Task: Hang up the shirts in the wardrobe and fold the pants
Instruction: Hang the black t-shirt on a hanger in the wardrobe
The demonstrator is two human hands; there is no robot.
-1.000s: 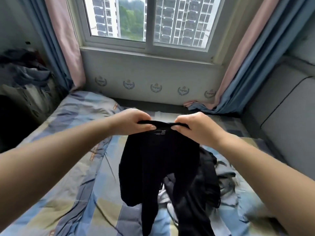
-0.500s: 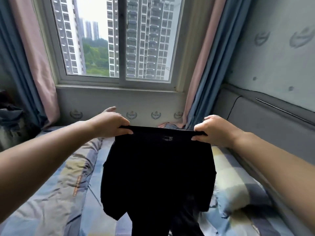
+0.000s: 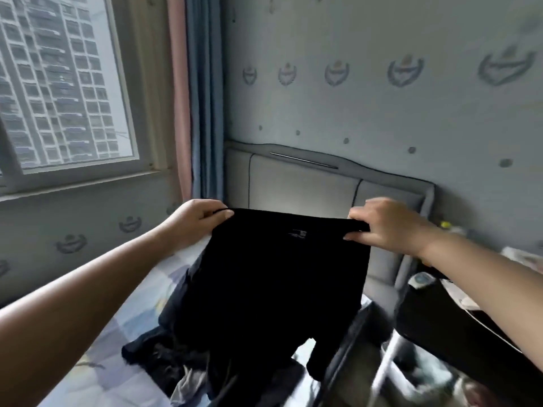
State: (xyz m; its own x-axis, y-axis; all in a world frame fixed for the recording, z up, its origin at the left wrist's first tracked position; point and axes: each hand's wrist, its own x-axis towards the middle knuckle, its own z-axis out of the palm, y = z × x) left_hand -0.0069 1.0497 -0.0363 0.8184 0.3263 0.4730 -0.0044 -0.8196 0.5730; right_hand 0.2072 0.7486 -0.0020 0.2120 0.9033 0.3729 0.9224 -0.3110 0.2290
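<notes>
Two hands hold black pants up by the waistband above a bed.

From the left: a window (image 3: 58, 83) shows a tower block, then a pink and blue curtain (image 3: 194, 98). The left hand (image 3: 197, 223) pinches one waistband corner, thumb on top and fingers curled behind. The pants (image 3: 273, 277) hang stretched between both hands over a pile of clothes (image 3: 164, 356) on the bed (image 3: 123, 324); a small pale label below the waistband is too blurred to read. The right hand (image 3: 388, 227) pinches the other corner, fingers curled over the edge, before a grey headboard (image 3: 308, 186).
</notes>
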